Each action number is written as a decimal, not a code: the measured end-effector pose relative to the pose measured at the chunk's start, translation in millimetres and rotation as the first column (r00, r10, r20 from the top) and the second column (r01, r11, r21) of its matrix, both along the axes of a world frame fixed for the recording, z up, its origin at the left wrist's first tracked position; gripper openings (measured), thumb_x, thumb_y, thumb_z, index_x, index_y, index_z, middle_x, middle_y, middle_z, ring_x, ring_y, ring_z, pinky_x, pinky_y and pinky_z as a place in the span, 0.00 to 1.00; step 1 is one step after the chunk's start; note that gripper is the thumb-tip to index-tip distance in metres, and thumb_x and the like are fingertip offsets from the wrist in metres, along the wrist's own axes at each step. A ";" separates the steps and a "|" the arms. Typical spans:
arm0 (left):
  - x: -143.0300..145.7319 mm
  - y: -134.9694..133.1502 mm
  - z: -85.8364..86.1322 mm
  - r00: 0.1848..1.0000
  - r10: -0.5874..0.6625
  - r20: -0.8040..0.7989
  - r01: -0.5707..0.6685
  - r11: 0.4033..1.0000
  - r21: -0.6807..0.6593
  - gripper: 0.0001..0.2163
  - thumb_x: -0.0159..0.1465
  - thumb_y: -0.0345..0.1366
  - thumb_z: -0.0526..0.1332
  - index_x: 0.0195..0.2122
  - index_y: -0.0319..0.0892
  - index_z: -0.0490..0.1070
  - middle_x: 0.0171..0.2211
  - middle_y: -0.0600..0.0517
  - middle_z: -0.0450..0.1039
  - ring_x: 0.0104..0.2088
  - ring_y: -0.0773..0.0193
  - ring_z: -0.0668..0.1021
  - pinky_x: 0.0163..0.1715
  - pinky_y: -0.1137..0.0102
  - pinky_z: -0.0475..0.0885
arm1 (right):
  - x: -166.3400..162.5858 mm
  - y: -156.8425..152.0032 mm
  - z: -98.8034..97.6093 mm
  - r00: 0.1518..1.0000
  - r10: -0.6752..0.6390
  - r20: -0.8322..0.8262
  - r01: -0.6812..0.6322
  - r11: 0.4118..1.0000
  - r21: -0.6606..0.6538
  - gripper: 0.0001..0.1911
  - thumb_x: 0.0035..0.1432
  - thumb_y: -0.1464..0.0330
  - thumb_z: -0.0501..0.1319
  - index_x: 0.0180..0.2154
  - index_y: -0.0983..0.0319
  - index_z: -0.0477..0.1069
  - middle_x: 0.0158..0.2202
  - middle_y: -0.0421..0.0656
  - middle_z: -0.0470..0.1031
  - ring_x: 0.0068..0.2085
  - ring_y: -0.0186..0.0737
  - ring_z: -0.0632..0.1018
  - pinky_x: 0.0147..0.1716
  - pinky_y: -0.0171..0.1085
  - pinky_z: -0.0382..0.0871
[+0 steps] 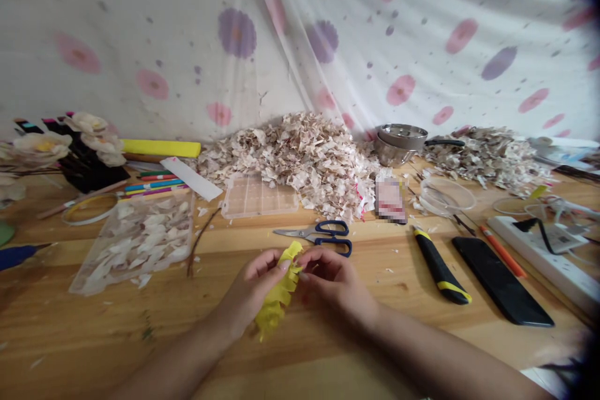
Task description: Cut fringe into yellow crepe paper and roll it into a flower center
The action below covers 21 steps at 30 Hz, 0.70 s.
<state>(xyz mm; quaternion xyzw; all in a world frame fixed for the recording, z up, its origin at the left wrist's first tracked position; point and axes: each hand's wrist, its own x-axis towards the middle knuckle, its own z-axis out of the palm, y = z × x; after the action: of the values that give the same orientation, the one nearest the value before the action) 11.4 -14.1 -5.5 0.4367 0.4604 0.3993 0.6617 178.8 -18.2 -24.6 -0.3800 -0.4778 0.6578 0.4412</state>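
Note:
Low over the wooden table, my left hand (262,278) pinches a strip of yellow paper (280,294) with a fringed, cut edge. The strip hangs down and toward me from the thumb and fingers. At its upper right edge, the fingertips of my right hand (332,278) are closed on the paper's fringe. What exactly lies between those fingertips is too small to make out. Just beyond both hands lie scissors (323,236) with dark blue handles, their blades pointing left.
A large heap of pale flakes (300,156) lies at the back. Left are a flake-filled tray (140,237) and white flowers (42,147). On the right lie a black-yellow utility knife (438,265), a phone (501,281) and a power strip (539,256). Metal bowls (398,144) stand behind.

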 end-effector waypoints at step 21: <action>13.9 -19.2 9.2 0.972 0.179 0.149 -0.172 0.983 -0.062 0.15 0.50 0.45 0.69 0.31 0.41 0.73 0.24 0.56 0.71 0.25 0.70 0.69 0.25 0.77 0.65 | -1.7 -7.1 7.6 0.931 -0.306 0.198 0.071 0.685 0.725 0.13 0.57 0.72 0.62 0.45 0.55 0.74 0.35 0.43 0.70 0.32 0.35 0.73 0.30 0.35 0.71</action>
<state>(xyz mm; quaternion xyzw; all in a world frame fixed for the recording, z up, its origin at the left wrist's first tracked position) 25.4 -33.3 3.8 0.3461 0.4544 0.4775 0.6677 177.1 -25.3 -17.0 -0.3257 -0.7125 0.3078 0.5399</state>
